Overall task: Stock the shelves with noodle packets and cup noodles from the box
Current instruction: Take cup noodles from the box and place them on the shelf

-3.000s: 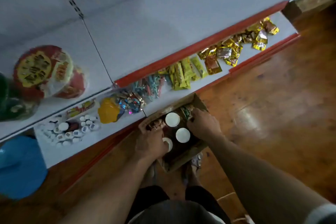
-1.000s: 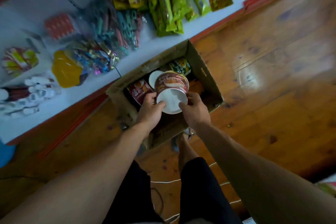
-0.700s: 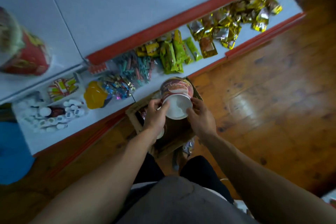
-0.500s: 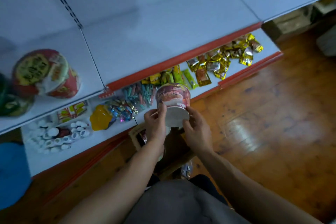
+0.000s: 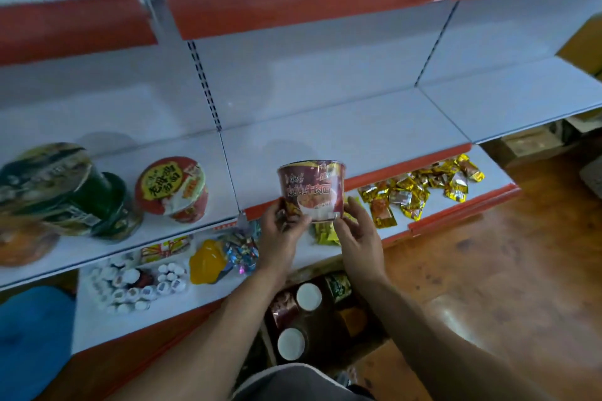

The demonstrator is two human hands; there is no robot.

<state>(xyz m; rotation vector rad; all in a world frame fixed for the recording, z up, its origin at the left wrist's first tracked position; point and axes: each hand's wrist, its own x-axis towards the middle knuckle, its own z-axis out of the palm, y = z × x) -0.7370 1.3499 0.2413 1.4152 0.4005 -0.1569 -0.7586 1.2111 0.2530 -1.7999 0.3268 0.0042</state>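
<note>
Upright, the cup noodle (image 5: 311,190) is gripped by left hand (image 5: 282,233) and right hand (image 5: 360,236) — at the shelf (image 5: 358,140) edge.

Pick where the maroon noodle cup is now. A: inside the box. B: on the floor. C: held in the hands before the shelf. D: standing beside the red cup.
C: the left hand and right hand hold the maroon noodle cup up at the front edge of the shelf.
</note>
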